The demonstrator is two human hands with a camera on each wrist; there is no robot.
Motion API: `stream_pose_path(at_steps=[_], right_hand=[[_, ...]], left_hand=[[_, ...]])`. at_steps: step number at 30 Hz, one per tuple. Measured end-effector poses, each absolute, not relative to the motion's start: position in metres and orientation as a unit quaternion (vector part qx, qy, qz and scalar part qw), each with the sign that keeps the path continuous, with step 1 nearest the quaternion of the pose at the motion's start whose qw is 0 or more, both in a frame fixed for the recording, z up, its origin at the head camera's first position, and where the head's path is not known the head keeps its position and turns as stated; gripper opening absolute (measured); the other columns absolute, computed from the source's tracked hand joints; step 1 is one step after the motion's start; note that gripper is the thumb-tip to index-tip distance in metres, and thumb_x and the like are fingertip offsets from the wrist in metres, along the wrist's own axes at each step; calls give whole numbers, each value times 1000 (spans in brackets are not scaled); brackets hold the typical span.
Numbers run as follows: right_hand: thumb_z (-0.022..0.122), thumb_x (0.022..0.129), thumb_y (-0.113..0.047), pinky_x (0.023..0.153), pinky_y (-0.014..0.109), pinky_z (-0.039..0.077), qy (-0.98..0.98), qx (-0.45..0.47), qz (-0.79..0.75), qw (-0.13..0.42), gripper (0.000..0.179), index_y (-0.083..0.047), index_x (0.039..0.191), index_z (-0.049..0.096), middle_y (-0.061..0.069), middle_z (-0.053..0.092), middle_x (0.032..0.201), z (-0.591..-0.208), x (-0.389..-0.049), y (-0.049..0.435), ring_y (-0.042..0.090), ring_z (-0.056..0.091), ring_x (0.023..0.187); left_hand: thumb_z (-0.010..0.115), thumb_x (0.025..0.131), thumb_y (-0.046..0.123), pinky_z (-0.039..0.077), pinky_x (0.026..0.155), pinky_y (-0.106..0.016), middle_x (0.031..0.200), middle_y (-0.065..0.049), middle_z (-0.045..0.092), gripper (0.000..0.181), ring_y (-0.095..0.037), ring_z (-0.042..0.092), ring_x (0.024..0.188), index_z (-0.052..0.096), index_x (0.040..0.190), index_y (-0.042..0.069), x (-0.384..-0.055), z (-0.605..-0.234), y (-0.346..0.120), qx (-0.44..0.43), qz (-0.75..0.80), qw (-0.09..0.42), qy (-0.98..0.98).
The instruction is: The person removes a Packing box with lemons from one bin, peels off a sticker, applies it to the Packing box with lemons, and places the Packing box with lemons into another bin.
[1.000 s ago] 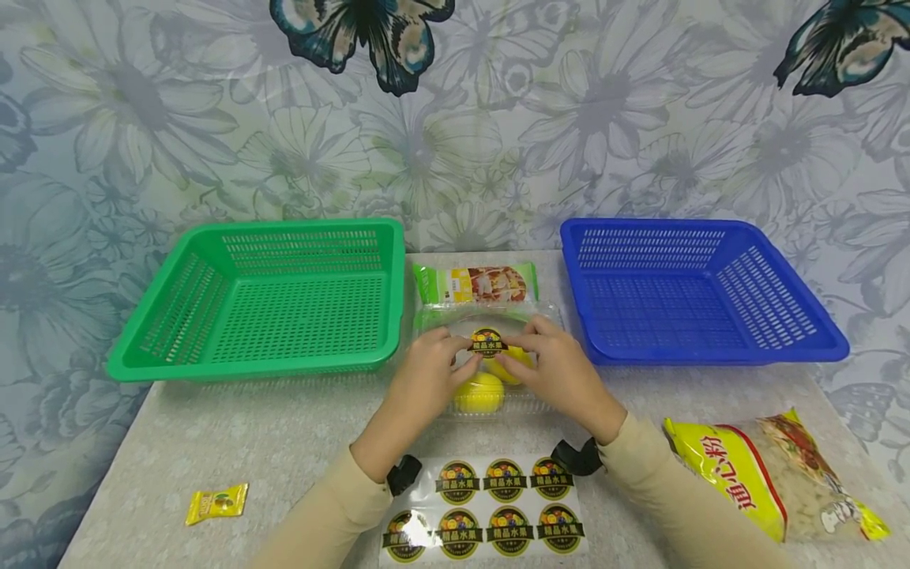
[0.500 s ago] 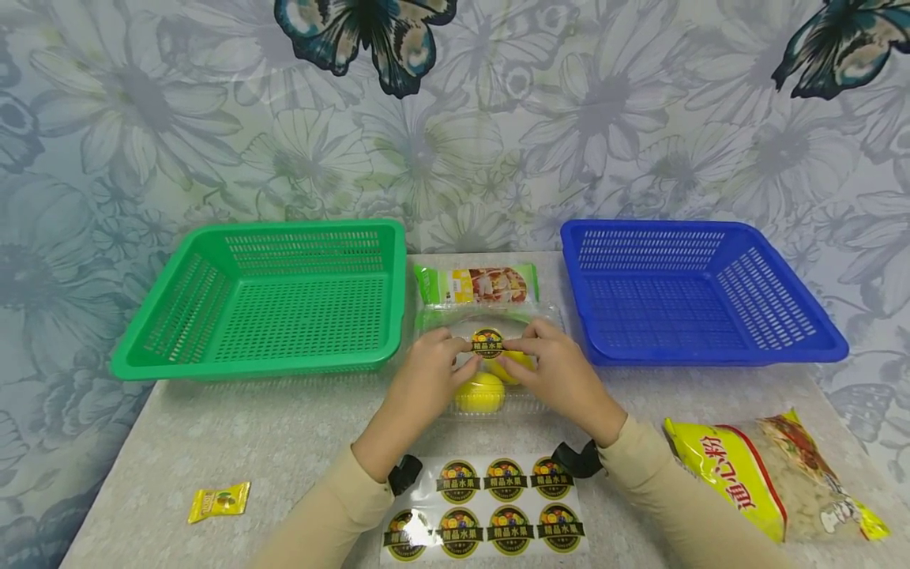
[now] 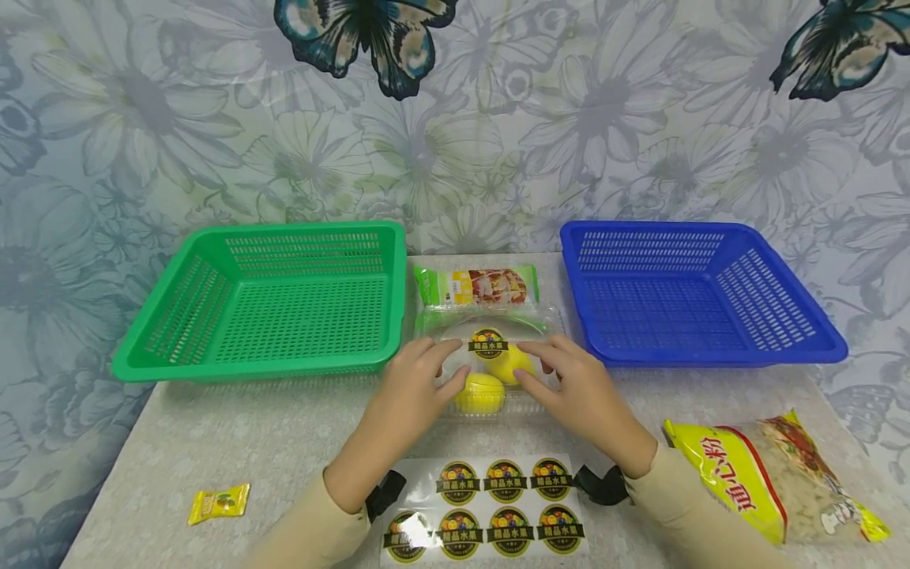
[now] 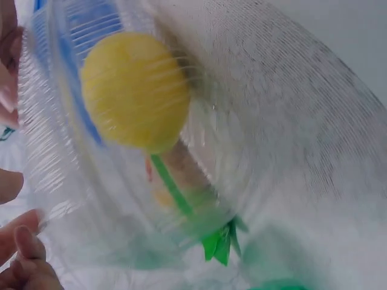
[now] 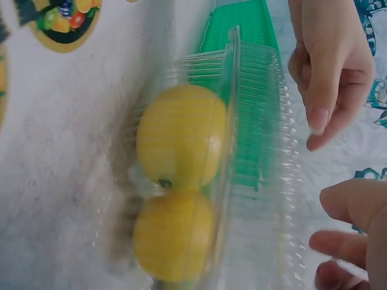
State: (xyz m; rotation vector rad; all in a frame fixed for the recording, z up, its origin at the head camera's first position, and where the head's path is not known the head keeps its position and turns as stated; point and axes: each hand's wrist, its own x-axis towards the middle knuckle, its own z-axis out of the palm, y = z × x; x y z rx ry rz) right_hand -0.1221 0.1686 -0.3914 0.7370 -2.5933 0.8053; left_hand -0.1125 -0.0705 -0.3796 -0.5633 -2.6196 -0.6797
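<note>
A clear plastic fruit box (image 3: pixel 529 405) with its lid closed holds two yellow, lemon-like fruits (image 5: pixel 181 136). On top of the lid lies a round black-and-gold label sticker (image 3: pixel 488 344) with a fruit picture. My left hand (image 3: pixel 415 383) is over the box's left side, its thumb and index finger spread apart. Opposite, my right hand (image 3: pixel 577 387) hovers at the right side with loosely bent fingers. Neither hand pinches the sticker. The left wrist view catches the box (image 4: pixel 121 205) from its side, with one yellow fruit (image 4: pixel 136 90) visible through the plastic.
A sheet of label stickers (image 3: pixel 506 480) lies in front of the box. A green basket (image 3: pixel 306 316) stands at left, a blue basket (image 3: pixel 647 316) at right. Behind the box is a green food packet (image 3: pixel 476 284). A small yellow packet (image 3: pixel 219 503) and a pasta bag (image 3: pixel 768 474) lie nearer.
Both hands have let go of the sticker's edges and drawn apart, the left hand to the left, the right hand to the right. The sticker stays on the lid.
</note>
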Motion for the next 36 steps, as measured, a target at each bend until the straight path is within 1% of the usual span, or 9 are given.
stream_pose_path(at_steps=[4, 7, 11, 14, 17, 20, 30, 34, 36], right_hand=[[70, 92, -37, 51, 23, 35, -937, 209, 233, 154, 42, -16, 129, 66, -4, 54, 79, -387, -111, 179, 7, 41, 62], [65, 94, -46, 51, 29, 42, -958, 172, 196, 124, 52, -19, 138, 59, -1, 66, 89, -385, -104, 188, 11, 51, 64], [55, 95, -59, 49, 34, 44, -977, 128, 154, 72, 64, -29, 150, 44, 7, 71, 103, -388, -97, 200, 19, 61, 69], [48, 95, -66, 42, 30, 36, -984, 107, 139, 42, 69, -36, 155, 31, 7, 71, 95, -393, -94, 207, 20, 59, 62], [46, 95, -67, 41, 29, 31, -983, 100, 150, 18, 71, -42, 157, 20, 0, 61, 74, -399, -92, 211, 14, 46, 52], [46, 96, -66, 41, 28, 30, -979, 99, 179, -5, 72, -46, 157, 12, -7, 46, 64, -404, -93, 214, 10, 36, 47], [47, 99, -59, 42, 28, 33, -962, 111, 247, -34, 73, -42, 158, 8, -8, 46, 67, -421, -97, 214, 8, 36, 47], [47, 99, -58, 52, 34, 45, -953, 110, 278, -44, 74, -43, 158, 4, 0, 58, 76, -424, -99, 213, 13, 51, 58], [48, 100, -56, 52, 34, 44, -948, 113, 295, -48, 75, -43, 158, 3, 1, 56, 73, -424, -100, 212, 13, 50, 58]], left_hand=[[66, 94, 33, 59, 81, -42, 110, -8, 74, 44, -26, 72, 92, 62, 132, 11, -101, -376, -80, -166, -224, 132, -951], [62, 96, 41, 57, 62, -37, 92, -7, 74, 57, -20, 67, 69, 50, 145, 15, -94, -378, -90, -145, -210, 89, -963], [57, 96, 54, 38, 44, -27, 62, 1, 55, 71, -12, 46, 50, 31, 156, 26, -87, -384, -102, -121, -197, 33, -972], [54, 94, 62, 39, 45, -28, 67, -2, 61, 79, -15, 54, 56, 18, 159, 36, -85, -390, -108, -105, -189, -2, -976], [55, 91, 67, 47, 52, -35, 91, -11, 73, 86, -25, 67, 72, 8, 158, 42, -84, -396, -112, -99, -182, -26, -978], [54, 90, 70, 54, 60, -43, 114, -18, 72, 89, -34, 71, 90, 2, 157, 46, -84, -402, -114, -102, -180, -42, -978], [50, 91, 71, 57, 69, -47, 127, -18, 67, 90, -37, 71, 95, -8, 156, 47, -92, -417, -113, -114, -216, -60, -968], [47, 90, 74, 54, 61, -39, 113, -16, 72, 92, -30, 71, 80, -12, 154, 48, -96, -419, -113, -116, -232, -65, -963], [47, 90, 74, 51, 58, -36, 93, -9, 73, 92, -22, 67, 70, -15, 153, 49, -98, -420, -113, -117, -242, -70, -961]])
